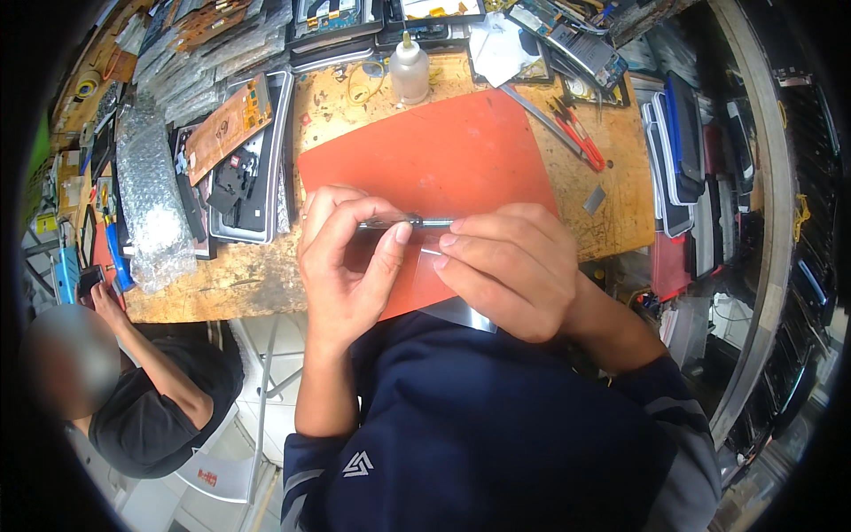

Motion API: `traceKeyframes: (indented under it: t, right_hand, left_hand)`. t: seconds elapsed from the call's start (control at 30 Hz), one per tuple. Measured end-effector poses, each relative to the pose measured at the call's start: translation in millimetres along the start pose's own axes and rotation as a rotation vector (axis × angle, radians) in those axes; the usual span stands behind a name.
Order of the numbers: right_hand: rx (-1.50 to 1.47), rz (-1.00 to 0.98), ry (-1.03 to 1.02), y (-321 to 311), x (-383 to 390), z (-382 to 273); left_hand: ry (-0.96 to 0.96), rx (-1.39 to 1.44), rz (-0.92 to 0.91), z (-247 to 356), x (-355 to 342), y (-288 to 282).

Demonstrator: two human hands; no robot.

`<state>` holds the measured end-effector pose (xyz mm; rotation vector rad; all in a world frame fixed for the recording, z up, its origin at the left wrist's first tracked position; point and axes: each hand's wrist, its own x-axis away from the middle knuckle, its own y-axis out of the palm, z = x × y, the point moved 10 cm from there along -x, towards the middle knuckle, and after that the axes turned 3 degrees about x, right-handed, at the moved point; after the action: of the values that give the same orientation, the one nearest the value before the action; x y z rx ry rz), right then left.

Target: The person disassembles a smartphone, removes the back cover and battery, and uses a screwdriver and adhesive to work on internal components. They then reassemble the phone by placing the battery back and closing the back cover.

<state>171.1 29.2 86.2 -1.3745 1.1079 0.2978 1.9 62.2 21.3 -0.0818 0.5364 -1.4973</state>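
Over an orange-red mat (434, 146) on the wooden bench, both hands grip a thin, flat, dark-edged slab (434, 224), seen almost edge-on; its exact kind is hard to make out. My left hand (341, 262) pinches its left end, thumb on the near side and fingers curled behind. At the other end, my right hand (523, 270) has its fingers closed together on the edge. A clear plastic sheet (461, 313) shows below the slab, close to my right fingers and over the mat's near edge. My fingers hide both ends of the slab.
Behind the mat stands a clear dropper bottle (409, 73). A red-handled tool (581, 137) lies at the right, near a small grey plate (594, 199). Bubble wrap (155, 195) and phone parts (230, 133) crowd the left. Another person (151, 399) sits at lower left.
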Motion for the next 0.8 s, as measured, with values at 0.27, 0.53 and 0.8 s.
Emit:
traceKeyframes:
  t: [0.27, 0.53, 0.8]
  right_hand:
    - [-0.018, -0.060, 0.053, 6.9, 2.7, 3.2]
    - [0.045, -0.041, 0.001, 8.5, -0.8, 1.0]
    - [0.090, -0.075, -0.025, 10.2, -3.0, -3.6]
  left_hand:
    - [0.043, -0.027, -0.005, 2.1, -0.6, 0.2]
    - [0.041, -0.027, 0.001, 2.0, -0.9, 0.4]
    - [0.053, -0.029, -0.006, 3.0, -0.3, 0.1]
